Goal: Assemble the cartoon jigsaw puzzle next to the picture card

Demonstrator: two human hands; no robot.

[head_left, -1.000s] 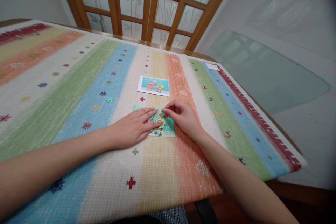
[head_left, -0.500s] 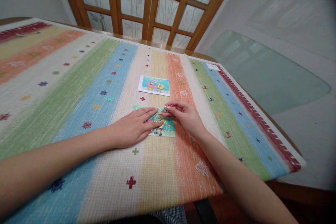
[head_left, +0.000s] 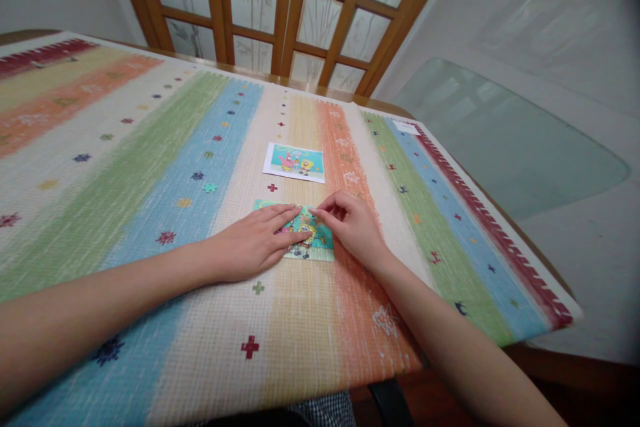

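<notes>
A small jigsaw puzzle (head_left: pixel 324 253) with yellow and pink cartoon figures on teal lies on the striped cloth. My left hand (head_left: pixel 257 245) rests flat across its left and middle part, fingers stretched out, hiding much of the picture. At the upper right edge of the puzzle, my right hand (head_left: pixel 354 225) pinches a small puzzle piece between thumb and fingertips; the piece is mostly hidden. Behind the puzzle lies a printed reference picture (head_left: pixel 296 161) of the same cartoon scene. A loose teal puzzle piece (head_left: pixel 209 187) sits apart to the left.
A striped tablecloth (head_left: pixel 215 340) printed with snowflakes, crosses and trees covers the table. Near the far right corner lies a small white paper (head_left: pixel 405 127). Wood-framed glass doors (head_left: pixel 280 10) stand beyond the table, and a wall is on the right.
My right hand's fingers have drawn together and shifted slightly at the puzzle's upper right edge. My left hand stays flat in place.
</notes>
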